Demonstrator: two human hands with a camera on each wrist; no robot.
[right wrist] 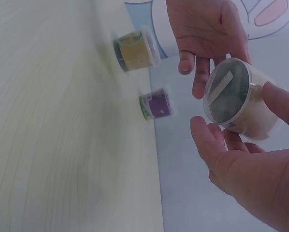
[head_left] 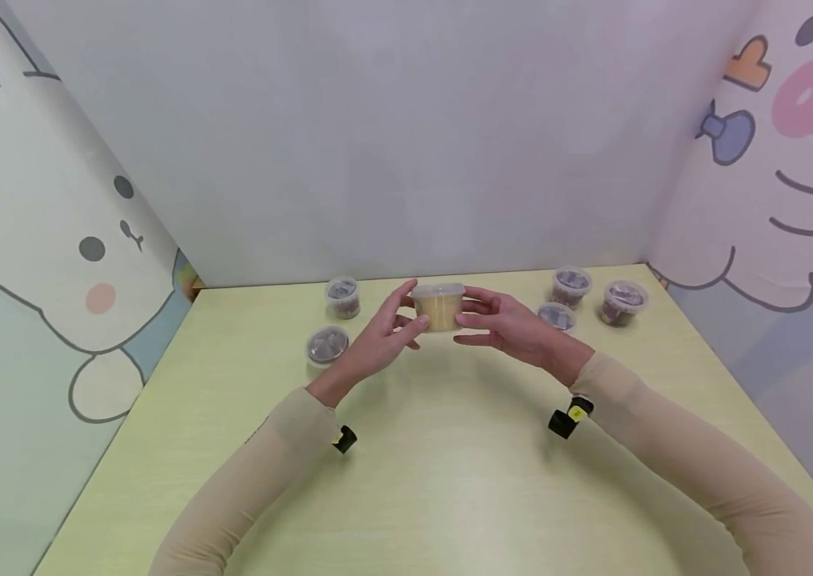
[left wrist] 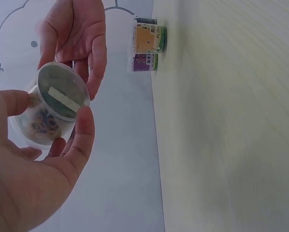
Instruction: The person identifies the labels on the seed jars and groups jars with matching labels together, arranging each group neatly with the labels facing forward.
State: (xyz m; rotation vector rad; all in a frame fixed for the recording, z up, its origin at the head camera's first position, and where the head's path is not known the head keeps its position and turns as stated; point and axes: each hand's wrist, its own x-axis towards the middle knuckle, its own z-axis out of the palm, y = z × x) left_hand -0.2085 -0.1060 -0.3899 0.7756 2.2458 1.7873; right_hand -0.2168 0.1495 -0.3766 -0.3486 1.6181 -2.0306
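A: Head view. I need the location of the lidded tub [head_left: 439, 312] and the state of the fingers.

B: I find the tub raised above the worktop [head_left: 435, 464], between the left hand [head_left: 381, 334] and the right hand [head_left: 506, 324]. Both sets of fingers grasp it from opposite sides: thumbs low on the wall, index fingers higher, near the lid [head_left: 438, 289]. I read it as approximately upright.

A: Expected handling?

B: I rate it light and thin-walled; the plastic should flex under load and may be slippery. Apply moderate, opposed pressure to the side wall, below the rim. Do not lift by the lid alone; it could come away.

A: Left wrist view.

B: I see the left fingers bent around the tub, one on its wall, another at the edge of the round end face [left wrist: 62, 79], which carries a pale strip [left wrist: 65, 100]. I take this face to be the base. The right fingers lie beyond it.

A: Right wrist view.

B: I see the right fingers curved about the wall, one tip just beside the end face's edge. I cannot tell whether that tip makes contact.
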